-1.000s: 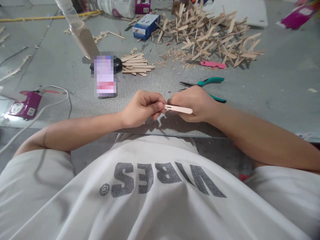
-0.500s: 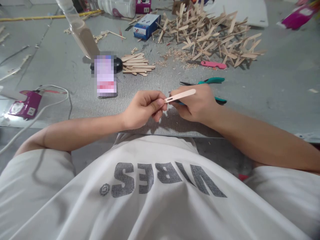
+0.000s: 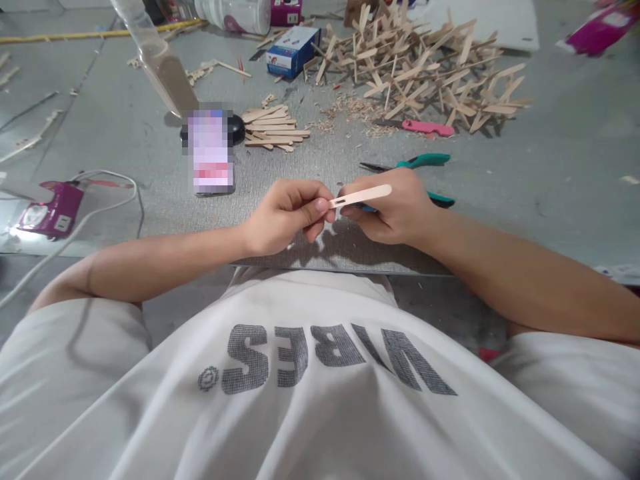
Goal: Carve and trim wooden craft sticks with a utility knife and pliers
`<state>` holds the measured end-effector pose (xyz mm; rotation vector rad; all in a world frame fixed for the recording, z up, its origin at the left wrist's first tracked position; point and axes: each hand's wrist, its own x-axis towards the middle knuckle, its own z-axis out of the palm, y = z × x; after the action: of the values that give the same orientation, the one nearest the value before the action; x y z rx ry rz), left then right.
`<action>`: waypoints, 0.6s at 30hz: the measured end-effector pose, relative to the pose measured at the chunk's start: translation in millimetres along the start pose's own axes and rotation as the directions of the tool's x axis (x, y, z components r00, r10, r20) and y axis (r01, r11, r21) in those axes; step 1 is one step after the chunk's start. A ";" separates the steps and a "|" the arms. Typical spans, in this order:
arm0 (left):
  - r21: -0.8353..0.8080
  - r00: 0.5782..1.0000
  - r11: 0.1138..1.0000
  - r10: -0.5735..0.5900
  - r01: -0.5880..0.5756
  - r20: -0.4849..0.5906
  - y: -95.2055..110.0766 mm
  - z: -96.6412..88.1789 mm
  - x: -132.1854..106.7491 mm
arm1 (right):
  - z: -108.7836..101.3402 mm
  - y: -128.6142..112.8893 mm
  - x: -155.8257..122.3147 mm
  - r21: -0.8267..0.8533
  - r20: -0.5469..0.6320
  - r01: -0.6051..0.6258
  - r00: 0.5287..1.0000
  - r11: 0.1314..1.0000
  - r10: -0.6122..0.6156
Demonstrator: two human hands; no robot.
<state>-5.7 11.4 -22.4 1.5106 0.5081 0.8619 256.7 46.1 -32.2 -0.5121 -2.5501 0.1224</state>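
Note:
My left hand [image 3: 293,217] pinches one end of a flat wooden craft stick [image 3: 367,195] between thumb and fingers. A small dark slot shows in the stick near that grip, and its rounded free end points right across my right hand. My right hand [image 3: 393,207] is closed around a slim tool with a blue part [image 3: 369,208], mostly hidden by the fingers, close to the slot. Just behind the right hand lie teal-handled pliers [image 3: 424,161], partly covered by it.
Beyond lie a pink-handled knife [image 3: 427,127], wood shavings [image 3: 345,110] and a large heap of craft sticks [image 3: 425,73]. A phone [image 3: 213,153] leans near a fan of sticks [image 3: 277,127]. A blue box [image 3: 293,52] stands behind; a glue gun [image 3: 53,208] with cable sits left.
The stick's free end has dipped slightly, and the right hand has shifted a little, its tool now less visible. The left hand keeps its pinch.

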 end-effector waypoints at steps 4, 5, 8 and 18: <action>-0.012 1.000 1.000 -0.005 0.006 0.021 -2.1 -0.3 0.4 | -1.1 -2.6 -0.9 0.020 0.058 -0.117 0.992 0.993 0.116; -0.013 1.000 1.000 -0.004 0.004 0.022 -2.4 -0.3 0.2 | -1.2 -3.4 -1.2 0.025 0.062 -0.129 0.990 0.991 0.127; -0.005 1.000 1.000 0.000 0.000 0.021 -2.6 -0.8 -0.6 | -0.4 -5.8 -0.8 0.056 0.045 -0.108 0.993 0.993 0.106; 0.088 0.999 0.996 0.006 -0.009 0.036 -0.5 -4.9 -1.9 | -10.3 -11.4 7.5 0.193 0.142 -0.028 0.990 0.981 0.001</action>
<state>-10.5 13.2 -23.5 1.6067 0.5203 0.8259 252.3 38.3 -17.7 -0.4599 -2.6347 0.4237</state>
